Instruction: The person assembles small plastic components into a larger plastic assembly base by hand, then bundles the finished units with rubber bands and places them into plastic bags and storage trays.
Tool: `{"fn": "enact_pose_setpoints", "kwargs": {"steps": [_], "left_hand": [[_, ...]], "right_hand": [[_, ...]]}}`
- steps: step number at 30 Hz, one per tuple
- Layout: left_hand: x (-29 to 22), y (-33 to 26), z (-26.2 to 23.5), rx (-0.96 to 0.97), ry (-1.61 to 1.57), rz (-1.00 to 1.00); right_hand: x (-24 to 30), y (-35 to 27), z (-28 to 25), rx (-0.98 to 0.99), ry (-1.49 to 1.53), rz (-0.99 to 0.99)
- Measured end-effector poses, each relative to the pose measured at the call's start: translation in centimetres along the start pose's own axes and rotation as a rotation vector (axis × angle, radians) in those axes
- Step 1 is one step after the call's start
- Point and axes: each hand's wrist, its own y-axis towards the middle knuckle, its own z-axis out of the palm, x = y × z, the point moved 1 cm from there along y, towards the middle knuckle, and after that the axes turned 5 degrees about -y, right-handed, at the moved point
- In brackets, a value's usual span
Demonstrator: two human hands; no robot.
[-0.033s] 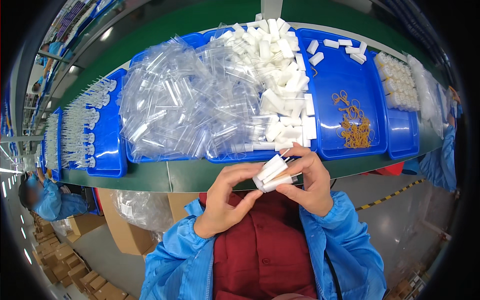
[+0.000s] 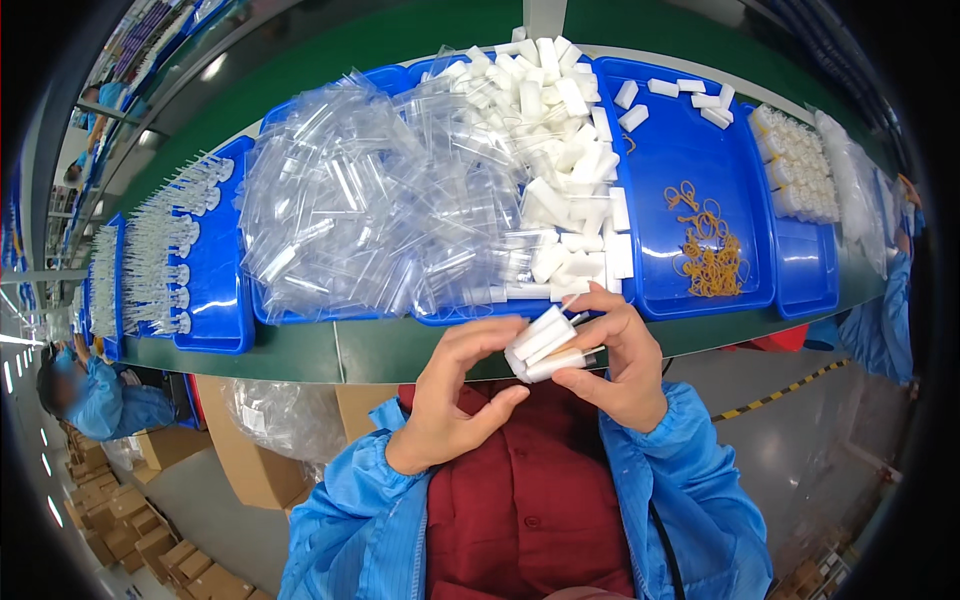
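Note:
Just past the table's near edge, a small bundle of white foam blocks (image 2: 545, 340) is held up in front of my chest, with thin rods sticking out on its right. My right hand (image 2: 622, 360) grips that end between thumb and fingers. At the bundle's left end is my left hand (image 2: 455, 390), thumb and forefinger spread around it; the thumb stands off the blocks. Whether its forefinger touches them is hard to tell. Behind the hands lie more white foam blocks (image 2: 565, 195) and a heap of clear plastic sleeves (image 2: 350, 200).
A blue tray (image 2: 655, 190) at right holds tan rubber bands (image 2: 712, 260) and a few foam blocks. Further right are bundled white parts (image 2: 795, 165). Another blue tray (image 2: 215, 290) at left has rows of white stemmed pieces (image 2: 160, 250). Cardboard boxes (image 2: 250, 450) stand below the table.
My left hand has shifted very slightly left, its forefinger drawn back a little along the bundle. My right hand and the bundle look almost unchanged.

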Motion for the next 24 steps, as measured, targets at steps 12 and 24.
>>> {"fn": "enact_pose_setpoints", "kwargs": {"steps": [12, 24], "left_hand": [[-0.7, 0.8, 0.1, 0.057, 0.384, 0.114], [-0.4, 0.9, 0.1, 0.083, 0.451, 0.242]], "right_hand": [[3.1, 2.2, -2.1, 0.099, -0.354, -0.085], [3.4, 2.7, -1.3, 0.095, -0.097, 0.272]]}}
